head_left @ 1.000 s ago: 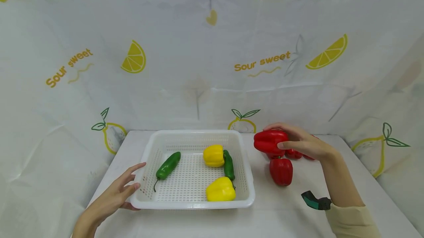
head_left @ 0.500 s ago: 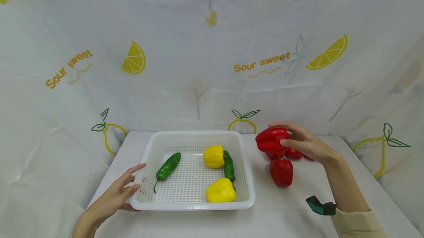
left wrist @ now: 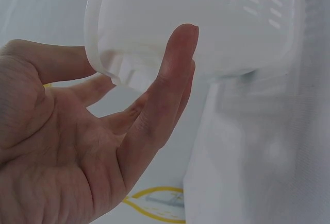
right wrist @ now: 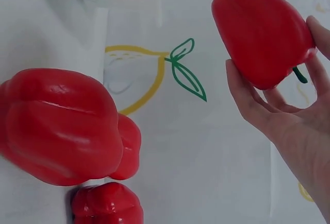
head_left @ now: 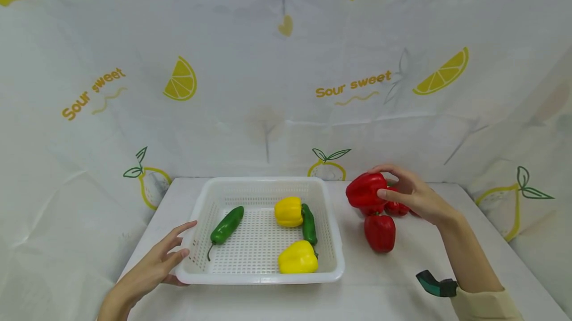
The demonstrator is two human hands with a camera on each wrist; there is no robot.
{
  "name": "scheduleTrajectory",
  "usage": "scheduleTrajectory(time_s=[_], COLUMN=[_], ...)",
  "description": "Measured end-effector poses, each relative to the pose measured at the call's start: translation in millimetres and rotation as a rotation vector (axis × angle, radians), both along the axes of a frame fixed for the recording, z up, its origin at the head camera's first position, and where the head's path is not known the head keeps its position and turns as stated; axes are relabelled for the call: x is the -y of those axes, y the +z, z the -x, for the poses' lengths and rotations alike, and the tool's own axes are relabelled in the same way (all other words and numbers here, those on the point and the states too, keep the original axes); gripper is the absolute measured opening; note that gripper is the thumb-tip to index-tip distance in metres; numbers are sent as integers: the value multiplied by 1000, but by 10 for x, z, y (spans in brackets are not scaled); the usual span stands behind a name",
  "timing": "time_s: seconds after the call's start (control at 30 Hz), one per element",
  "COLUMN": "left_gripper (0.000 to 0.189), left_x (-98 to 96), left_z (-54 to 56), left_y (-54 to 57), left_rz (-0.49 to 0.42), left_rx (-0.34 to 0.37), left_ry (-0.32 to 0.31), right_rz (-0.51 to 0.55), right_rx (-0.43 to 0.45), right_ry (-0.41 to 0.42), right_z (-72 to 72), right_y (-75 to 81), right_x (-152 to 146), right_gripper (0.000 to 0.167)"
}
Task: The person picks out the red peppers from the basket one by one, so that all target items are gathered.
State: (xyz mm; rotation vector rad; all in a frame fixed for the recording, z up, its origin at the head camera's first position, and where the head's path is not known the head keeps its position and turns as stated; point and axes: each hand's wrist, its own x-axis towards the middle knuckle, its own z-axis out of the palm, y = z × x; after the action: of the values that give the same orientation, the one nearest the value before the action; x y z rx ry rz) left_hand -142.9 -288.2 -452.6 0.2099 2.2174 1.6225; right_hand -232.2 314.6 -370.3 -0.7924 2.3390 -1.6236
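My right hand (head_left: 413, 197) holds a red bell pepper (head_left: 364, 189) by its stem end, above the other red peppers. In the right wrist view the held pepper (right wrist: 263, 33) lies between thumb and fingers, its green stem toward the palm. My left hand (head_left: 154, 259) grips the left side of a white plastic basket (head_left: 259, 278), thumb by the rim and other fingers lower; the left wrist view shows the hand at the basket wall (left wrist: 232, 33). Inside lie two yellow bell peppers, one farther back (head_left: 288, 212) and one nearer (head_left: 298, 257), plus two green chili peppers, left (head_left: 226, 226) and right (head_left: 309, 225).
Right of the basket, a red bell pepper (head_left: 380, 232) stands on the white table (head_left: 357, 301). More red peppers (head_left: 396, 208) sit behind it, partly hidden by the right hand and held pepper. A lemon-printed white cloth (head_left: 250, 127) hangs behind the table.
My right hand has shifted slightly right with the red bell pepper, which has tilted a little. The left hand and basket have stayed put.
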Motion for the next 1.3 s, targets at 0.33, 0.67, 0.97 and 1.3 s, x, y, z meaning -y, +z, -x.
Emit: scheduleTrajectory(time_s=[0.33,0.67,0.97,1.3], left_gripper=[72,71,70,70], left_x=[6,13,9,16], left_z=[-9,2,6,-7], left_y=[-11,-7,-1,3], left_rz=[-1,-26,-29,-27], left_rx=[13,-9,-14,-14], left_ry=[6,-21,-25,-25], right_rz=[-19,-4,62,109], right_rx=[-36,-7,28,82], right_ry=[-35,-56,15,-7], right_z=[-23,-41,-22,-25], right_y=[0,-56,-58,-93], right_x=[38,24,1,2], right_gripper=[47,47,44,45])
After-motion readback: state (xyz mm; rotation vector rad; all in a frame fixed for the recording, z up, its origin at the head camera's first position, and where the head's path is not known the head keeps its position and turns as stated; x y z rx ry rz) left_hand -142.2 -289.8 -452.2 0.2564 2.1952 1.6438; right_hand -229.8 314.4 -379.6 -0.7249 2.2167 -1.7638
